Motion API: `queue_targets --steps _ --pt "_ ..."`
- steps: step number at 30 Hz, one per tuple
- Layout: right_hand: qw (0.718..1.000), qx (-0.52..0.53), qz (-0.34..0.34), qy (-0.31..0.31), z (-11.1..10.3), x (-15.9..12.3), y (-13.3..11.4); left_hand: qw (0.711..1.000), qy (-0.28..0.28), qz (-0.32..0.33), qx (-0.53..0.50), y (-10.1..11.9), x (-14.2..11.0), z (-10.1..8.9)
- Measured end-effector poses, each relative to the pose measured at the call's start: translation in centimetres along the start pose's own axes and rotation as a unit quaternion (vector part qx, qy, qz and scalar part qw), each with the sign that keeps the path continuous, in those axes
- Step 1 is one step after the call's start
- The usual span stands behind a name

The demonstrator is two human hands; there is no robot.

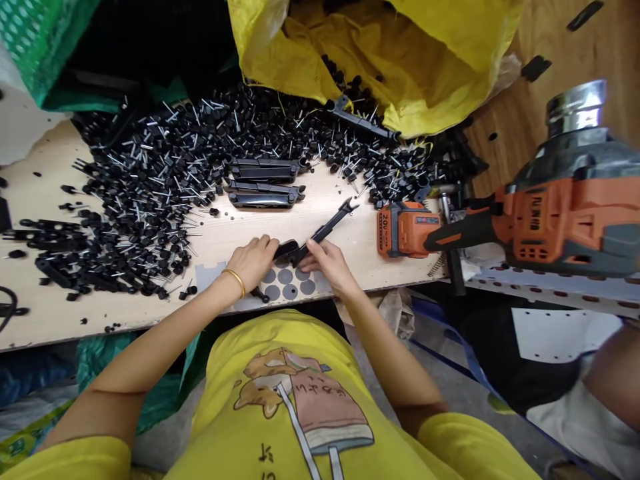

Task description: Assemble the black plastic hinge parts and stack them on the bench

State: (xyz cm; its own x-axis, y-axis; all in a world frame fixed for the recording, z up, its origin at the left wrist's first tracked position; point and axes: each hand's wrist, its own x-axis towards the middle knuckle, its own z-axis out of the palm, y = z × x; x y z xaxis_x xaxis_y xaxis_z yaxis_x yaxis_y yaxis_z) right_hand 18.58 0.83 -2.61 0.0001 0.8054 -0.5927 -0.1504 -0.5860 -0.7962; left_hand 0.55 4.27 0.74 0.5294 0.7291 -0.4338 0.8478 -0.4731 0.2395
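Observation:
Near the front edge of the bench, my right hand [330,265] pinches a long black plastic arm [333,223] with a forked tip slanting up and right. My left hand [254,260] has its fingers closed on a shorter black plastic piece [286,249], which meets the lower end of the arm. Whether the two pieces are joined I cannot tell. Beneath both hands lies a grey sheet with round discs [289,291]. A small black part [260,294] pokes out below my left hand. Several similar black arms [265,199] are stacked just beyond.
Black knobs with metal pins [145,177] are heaped across the bench [35,313]. A yellow bag [430,100] and a green bag [55,87] stand behind them. An orange cordless power tool [530,223] lies right. Another person's limb [617,380] shows lower right.

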Motion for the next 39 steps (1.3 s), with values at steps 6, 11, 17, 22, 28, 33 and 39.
queue_targets --steps 6,11,17,22,28,33,39 --pt "0.937 -0.304 -0.168 0.039 -4.4 -2.4 -1.0 0.992 0.113 0.063 -0.008 -2.1 0.3 1.5" --pt "0.793 -0.496 -0.354 -0.014 -2.3 0.3 -1.4 0.984 0.134 0.098 -0.061 -2.5 0.6 2.8" --pt "0.734 -0.546 -0.377 -0.144 -1.7 4.2 -0.1 0.984 0.146 0.096 -0.024 -2.7 1.1 3.8" --pt "0.734 -0.521 -0.392 -0.191 -3.0 5.0 -0.1 0.983 0.134 0.123 -0.003 -2.9 1.1 3.6" --pt "0.741 -0.525 -0.376 -0.184 -3.0 4.8 0.7 0.982 0.124 0.139 0.013 -2.9 1.0 3.4" --pt "0.770 -0.517 -0.348 -0.136 -2.4 3.4 0.8 0.976 0.110 0.186 0.030 -3.9 2.2 3.1" --pt "0.835 -0.459 -0.304 -0.010 -5.1 5.6 -3.7 0.973 0.085 0.217 0.012 -2.4 5.3 2.0"
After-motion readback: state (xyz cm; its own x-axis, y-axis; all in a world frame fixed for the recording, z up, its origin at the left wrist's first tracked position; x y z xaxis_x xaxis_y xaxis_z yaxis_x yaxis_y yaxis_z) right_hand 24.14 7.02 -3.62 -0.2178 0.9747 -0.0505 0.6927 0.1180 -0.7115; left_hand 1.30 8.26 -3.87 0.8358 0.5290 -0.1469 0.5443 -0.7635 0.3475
